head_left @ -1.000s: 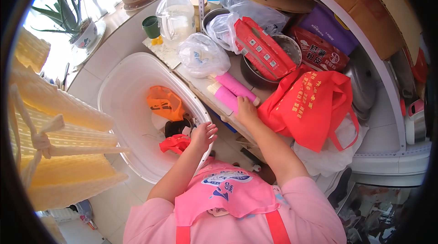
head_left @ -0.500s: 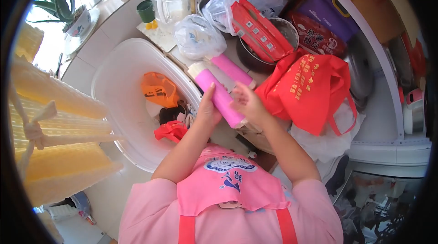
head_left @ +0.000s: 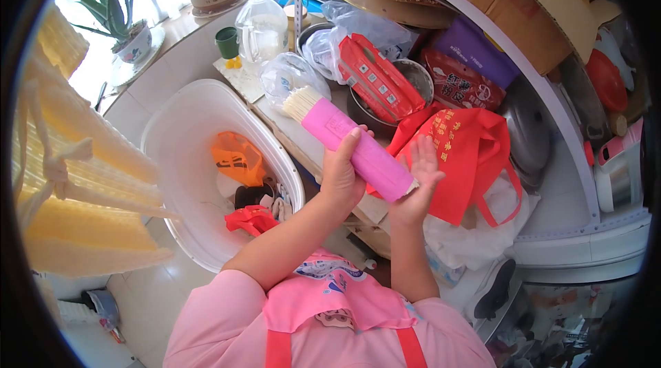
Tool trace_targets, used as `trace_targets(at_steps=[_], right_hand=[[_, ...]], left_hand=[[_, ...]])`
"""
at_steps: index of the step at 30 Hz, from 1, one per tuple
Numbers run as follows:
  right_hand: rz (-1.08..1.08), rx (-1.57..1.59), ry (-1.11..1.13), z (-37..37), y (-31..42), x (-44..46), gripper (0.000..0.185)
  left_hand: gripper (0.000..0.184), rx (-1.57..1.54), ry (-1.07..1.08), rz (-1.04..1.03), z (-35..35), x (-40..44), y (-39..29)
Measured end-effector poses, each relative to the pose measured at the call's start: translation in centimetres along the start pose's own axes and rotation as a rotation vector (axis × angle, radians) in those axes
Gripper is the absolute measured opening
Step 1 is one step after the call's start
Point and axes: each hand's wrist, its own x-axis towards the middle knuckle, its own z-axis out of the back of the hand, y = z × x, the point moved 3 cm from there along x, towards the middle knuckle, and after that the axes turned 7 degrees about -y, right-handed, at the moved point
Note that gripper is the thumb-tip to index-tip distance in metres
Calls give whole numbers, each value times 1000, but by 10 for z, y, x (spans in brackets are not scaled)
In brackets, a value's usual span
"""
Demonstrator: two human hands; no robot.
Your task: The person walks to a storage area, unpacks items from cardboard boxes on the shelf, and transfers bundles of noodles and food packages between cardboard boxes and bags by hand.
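My left hand (head_left: 342, 174) is wrapped round a pink paper-wrapped bundle of dried noodles (head_left: 375, 158), its thumb on top. Pale noodle ends stick out of the wrapper at the upper left. At the bundle's lower end is my right hand (head_left: 418, 192), palm up with fingers spread; its palm is against or very close to that end. Behind the right hand stands a red cloth bag (head_left: 465, 154) with yellow print. Most of the low surface under the bundle, where a second pink roll lay, is hidden.
Left of my arms is a large white tub (head_left: 182, 103) with an orange bag (head_left: 237, 154) and a red bag (head_left: 249, 218) inside. Beyond the bundle are a clear plastic bag (head_left: 292, 75), a dark pot (head_left: 372, 117) with a red packet (head_left: 379, 79), and a clear jug (head_left: 261, 27).
The noodle bundle has moved right and closer to the camera, still in my left hand. My right hand has turned palm up and spread at its lower end. The view has shifted slightly.
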Motion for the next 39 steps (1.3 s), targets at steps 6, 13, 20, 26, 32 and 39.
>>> trace_targets(at_steps=[6,13,20,26,32,39], right_hand=[[60,-92,34,5,12,-6,94],[27,-30,230,38,38,22,89],[-422,-32,570,14,-33,113,81],[-772,-5,942,-7,-61,65,81],[-651,-165,956,-14,-60,59,78],[-691,-52,790,-12,-64,62,69]], left_hand=[[37,56,-4,-56,-13,-19,6],[43,173,87,400,16,-3,-19],[57,388,350,944,60,-33,-18],[58,255,341,1082,79,-48,-15],[54,200,308,1068,89,-45,-20],[54,248,296,1056,82,-44,-21]])
